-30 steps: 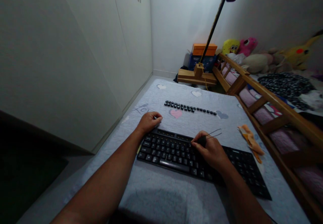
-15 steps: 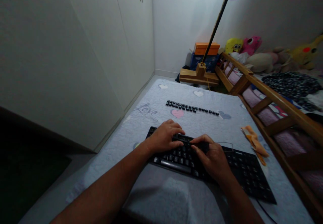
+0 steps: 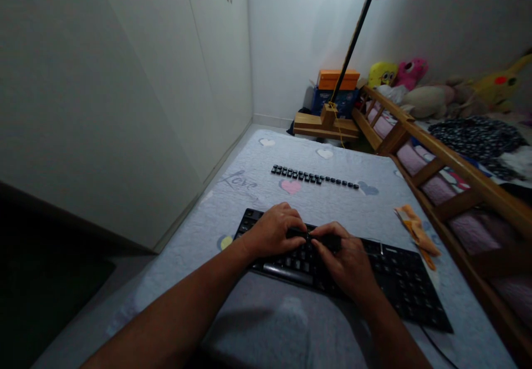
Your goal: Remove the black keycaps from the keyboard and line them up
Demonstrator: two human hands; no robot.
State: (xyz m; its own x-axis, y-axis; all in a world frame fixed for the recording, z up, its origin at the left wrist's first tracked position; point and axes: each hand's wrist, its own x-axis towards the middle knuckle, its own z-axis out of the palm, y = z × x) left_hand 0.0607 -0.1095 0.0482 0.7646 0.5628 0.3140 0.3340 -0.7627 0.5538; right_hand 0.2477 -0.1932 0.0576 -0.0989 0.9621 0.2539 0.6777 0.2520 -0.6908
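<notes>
A black keyboard lies on the bedspread, some of its keycaps off. My left hand rests over its left half, thumb and forefinger closing toward one spot among the keys; what they pinch is too small to make out. At that same spot, my right hand meets it with thumb and forefinger pinched. A thin bent wire tool, like a keycap puller, sticks out behind the right hand's knuckles. Beyond the keyboard, loose black keycaps are lined up in rows.
An orange cloth-like item lies right of the keyboard on the bedspread. The keyboard cable runs off the front. A wooden bed rail borders the right side, a white wardrobe the left. A lamp-like stand stands behind.
My left hand's fingers have moved slightly right, closing against the right hand's fingertips. The wire behind my right hand shows less than before. The keycap rows are unchanged.
</notes>
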